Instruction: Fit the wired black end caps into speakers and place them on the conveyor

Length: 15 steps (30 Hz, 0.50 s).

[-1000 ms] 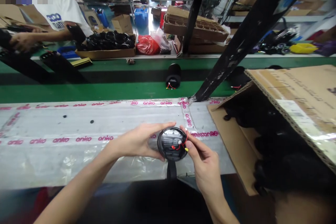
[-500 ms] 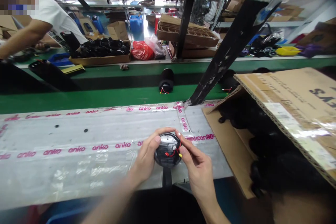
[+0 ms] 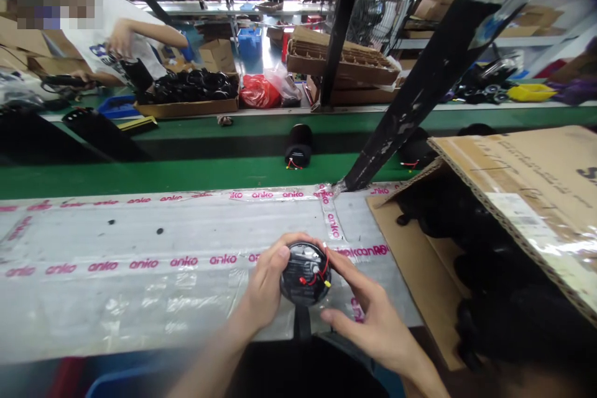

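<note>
A round black housing with a dark ribbed end faces up in front of me. Red wires with a white, a red and a yellow connector come out of that end, and a black strap hangs below it. My left hand is wrapped round its left side, thumb on the rim. My right hand is at its right side with thumb and fingers spread apart; the fingertips are at the upper right rim by the wires. The underside of the housing is hidden.
A cardboard box of black parts stands open at the right. Behind the taped worktop, a green conveyor bears a similar black cylinder with wires. A slanted black post rises at the worktop's edge. Across the conveyor, a person handles black parts.
My right thumb has left the yellow connector and the hand has spread downward to the right. My left hand still grips the housing. The person across has raised an arm; the view has shifted slightly.
</note>
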Motion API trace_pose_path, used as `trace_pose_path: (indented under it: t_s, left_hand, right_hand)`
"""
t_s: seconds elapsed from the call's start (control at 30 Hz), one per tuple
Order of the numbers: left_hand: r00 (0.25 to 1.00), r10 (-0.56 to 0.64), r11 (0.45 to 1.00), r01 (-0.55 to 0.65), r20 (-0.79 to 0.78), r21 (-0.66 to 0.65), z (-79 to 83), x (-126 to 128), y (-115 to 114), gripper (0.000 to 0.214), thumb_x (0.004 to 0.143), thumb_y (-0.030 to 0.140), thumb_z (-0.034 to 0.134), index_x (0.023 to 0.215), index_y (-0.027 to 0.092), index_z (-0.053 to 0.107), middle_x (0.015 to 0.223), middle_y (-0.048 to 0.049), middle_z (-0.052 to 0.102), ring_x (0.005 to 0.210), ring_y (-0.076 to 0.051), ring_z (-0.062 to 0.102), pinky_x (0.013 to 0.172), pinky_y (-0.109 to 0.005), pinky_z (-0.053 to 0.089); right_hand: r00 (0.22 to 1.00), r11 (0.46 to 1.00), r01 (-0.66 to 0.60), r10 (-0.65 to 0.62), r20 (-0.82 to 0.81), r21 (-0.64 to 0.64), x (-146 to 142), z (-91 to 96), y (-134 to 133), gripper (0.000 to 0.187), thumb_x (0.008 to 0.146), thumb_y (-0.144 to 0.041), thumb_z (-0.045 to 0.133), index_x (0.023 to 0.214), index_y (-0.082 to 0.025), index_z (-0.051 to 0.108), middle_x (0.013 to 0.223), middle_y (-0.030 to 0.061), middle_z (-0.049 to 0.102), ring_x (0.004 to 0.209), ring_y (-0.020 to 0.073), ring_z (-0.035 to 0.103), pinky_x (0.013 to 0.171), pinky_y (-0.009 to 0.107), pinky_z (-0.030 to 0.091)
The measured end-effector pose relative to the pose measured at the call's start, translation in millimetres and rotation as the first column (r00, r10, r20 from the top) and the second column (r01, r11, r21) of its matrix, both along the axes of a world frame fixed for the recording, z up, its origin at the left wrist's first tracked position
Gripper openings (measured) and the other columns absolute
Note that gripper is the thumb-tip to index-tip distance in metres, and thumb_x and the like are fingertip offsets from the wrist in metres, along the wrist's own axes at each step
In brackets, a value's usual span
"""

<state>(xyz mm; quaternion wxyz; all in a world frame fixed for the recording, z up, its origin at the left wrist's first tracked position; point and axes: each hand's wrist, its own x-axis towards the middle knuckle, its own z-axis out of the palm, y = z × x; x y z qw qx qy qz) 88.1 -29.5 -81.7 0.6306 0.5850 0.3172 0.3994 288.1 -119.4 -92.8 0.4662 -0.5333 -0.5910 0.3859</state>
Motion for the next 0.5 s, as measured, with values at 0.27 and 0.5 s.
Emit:
trace_pose_path:
  t_s: [0.27, 0.5]
  left_hand:
    - [1.0, 0.014, 1.0, -0.014, -0.021, -0.014, 4.4, -0.3, 1.6, 0.051, 0.115, 0.054, 0.04, 0.125, 0.02, 0.077, 0.129, -0.0083, 0.079, 0.122, -0.027, 0.071, 0.109, -0.035, 0.052]
    - [0.998, -0.039, 0.999, 0.037, -0.056, -0.039, 5.7, -2.1, -0.8, 0.057, 0.114, 0.06, 0.038, 0.132, 0.022, 0.076, 0.136, -0.0107, 0.077, 0.13, -0.032, 0.069, 0.117, -0.044, 0.05]
  right_hand:
    - [0.973, 0.974, -0.008, -0.045, 0.228, 0.226, 7.3, -12.0, 12.7, 0.081, 0.087, -0.034, 0.094, 0.16, -0.037, 0.059, 0.154, 0.0078, 0.071, 0.141, 0.0315, 0.07, 0.12, 0.048, 0.058]
    - [0.981, 0.983, 0.006, -0.041, 0.19, 0.182, 6.4, -26.1, 5.2, 0.079, 0.09, -0.036, 0.09, 0.162, -0.037, 0.057, 0.16, 0.0084, 0.066, 0.147, 0.0333, 0.065, 0.122, 0.047, 0.055]
